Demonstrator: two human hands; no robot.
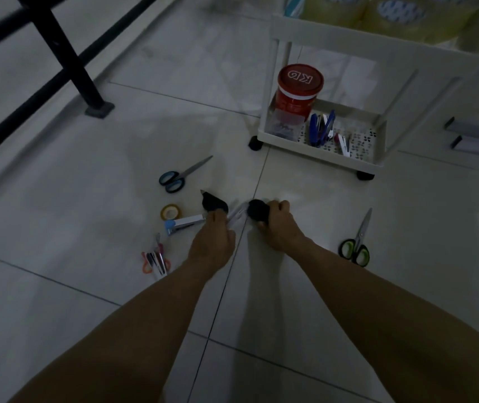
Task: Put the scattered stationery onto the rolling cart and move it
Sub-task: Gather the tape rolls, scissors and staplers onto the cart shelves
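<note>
Stationery [156, 261] is scattered on the floor [58, 286], nearer than the rolling cart [321, 154]. A pale item [236, 217] is pinched by the curled fingers [216, 217] of the left hand [213, 242]; a black object [257, 212] is gripped by the right hand [279, 225].

Pale tiled floor [58, 315], crossed by thin dark grout lines [37, 276] meeting near bottom centre. At upper left, black metal frame [64, 53]: slanted bars running from the left edge toward the top, joined by one leaning post. Post ending in a small square grey foot plate [99, 109], flat on the floor. Soft shadows across the tiles below the plate. Further right, red tub [297, 91], upright, red lid with white letters.
</note>
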